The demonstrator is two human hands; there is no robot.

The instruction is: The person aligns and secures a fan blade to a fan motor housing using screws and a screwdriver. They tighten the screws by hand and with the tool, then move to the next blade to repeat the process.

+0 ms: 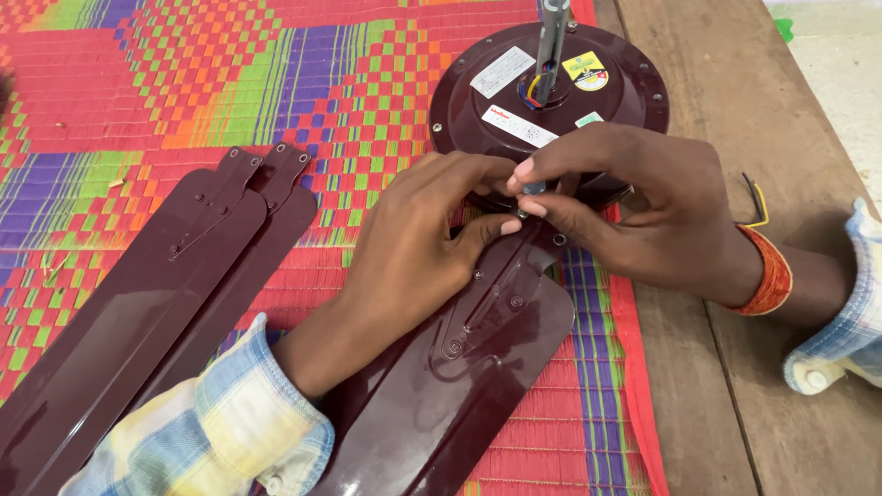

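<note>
Fan blade (459, 367): maroon one, lying on the woven mat (184, 92) with its bracket end tucked right up against the fan motor (514, 92), both hands on that joint.
Head view, left hand (418, 248): rests on the blade's bracket, fingers curled, thumb pressing near the screw spot; grip looks half-clenched, steadying the bracket, not wrapped around anything.
Right hand (634, 211): thumb and forefinger pinched on a small screw or bolt (533, 188) right at the motor's edge.
Doing it well: my take, keep the bracket hole lined up flat with the motor hole and start the thread by fingers, gently, so it doesn't cross-thread.
Spare blades (184, 276): two more stacked to the left on the mat, untouched.
Worktop (735, 367): bare wood under the mat's right edge.
Hard to see: the screw itself is mostly hidden by fingertips, can't tell how far in it sits. Motor's down rod (551, 37) is cut off at the top.
</note>
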